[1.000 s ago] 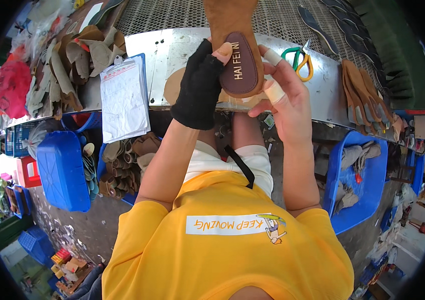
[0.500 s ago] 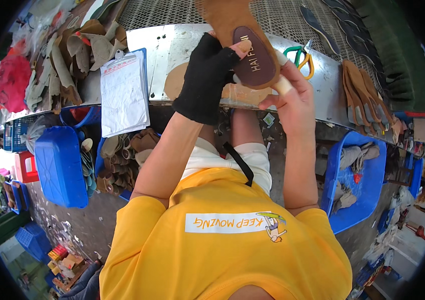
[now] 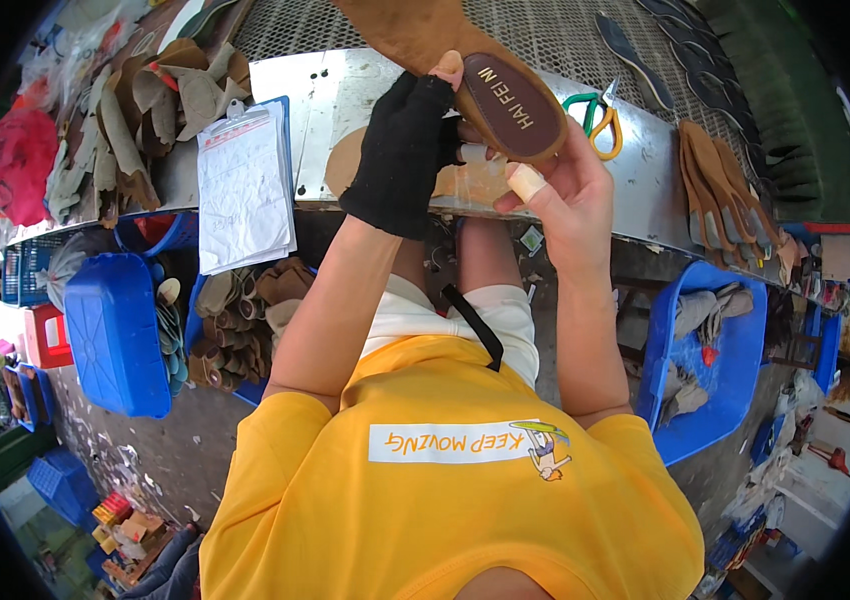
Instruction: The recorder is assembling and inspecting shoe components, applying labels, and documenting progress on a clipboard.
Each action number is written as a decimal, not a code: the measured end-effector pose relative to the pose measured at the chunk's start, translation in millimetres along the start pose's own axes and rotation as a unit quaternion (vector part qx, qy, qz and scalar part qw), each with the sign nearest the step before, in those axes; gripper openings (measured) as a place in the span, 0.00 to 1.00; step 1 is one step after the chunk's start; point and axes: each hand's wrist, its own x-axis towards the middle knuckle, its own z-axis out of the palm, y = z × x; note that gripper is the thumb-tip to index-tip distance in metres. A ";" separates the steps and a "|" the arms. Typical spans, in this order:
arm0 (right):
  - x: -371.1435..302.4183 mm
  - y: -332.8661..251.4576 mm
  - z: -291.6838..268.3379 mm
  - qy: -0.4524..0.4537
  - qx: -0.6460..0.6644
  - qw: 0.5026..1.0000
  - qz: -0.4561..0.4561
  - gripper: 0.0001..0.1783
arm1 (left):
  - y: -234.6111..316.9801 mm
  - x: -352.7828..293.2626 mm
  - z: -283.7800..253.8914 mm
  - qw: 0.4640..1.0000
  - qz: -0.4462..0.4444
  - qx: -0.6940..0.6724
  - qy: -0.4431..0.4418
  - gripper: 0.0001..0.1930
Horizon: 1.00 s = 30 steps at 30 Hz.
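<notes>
1. Brown insole (image 3: 440, 35) with maroon heel patch (image 3: 511, 108): between the hands, heel nearest the right, toe end extending beyond the left.
2. Left hand (image 3: 400, 155), black-gloved: pinches the insole's edge, thumb uppermost.
3. Right hand (image 3: 573, 190): half-curled at the heel; grip cannot be determined.
4. Scissors (image 3: 607, 106): just beyond right fingers. Clipboard (image 3: 243, 190): left of the gloved hand.

Yellow short-sleeved T-shirt (image 3: 445, 520), white shorts (image 3: 513, 310), black fingerless glove (image 3: 392, 170), pale finger wraps (image 3: 525, 181)
</notes>
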 end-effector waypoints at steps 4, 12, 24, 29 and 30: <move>0.3 -1.0 0.9 0.010 -0.004 1.000 0.002 0.26 | 0.5 -0.7 2.3 1.000 -0.010 -0.005 0.005 0.22; -0.1 -3.1 1.2 0.023 -0.015 1.000 -0.006 0.28 | -0.1 2.0 4.2 0.999 -0.029 -0.043 -0.009 0.22; -2.6 -4.9 -6.6 0.003 -0.027 1.000 -0.009 0.32 | -11.9 6.5 -0.8 0.993 -0.037 -0.101 -0.056 0.25; -1.7 -7.2 -9.1 -0.007 0.004 1.000 0.018 0.30 | -19.0 10.0 -1.6 0.986 -0.074 -0.142 -0.052 0.25; -0.7 -8.6 -9.5 -0.002 0.000 1.000 0.020 0.30 | -19.2 10.4 -1.3 0.984 -0.077 -0.151 -0.058 0.25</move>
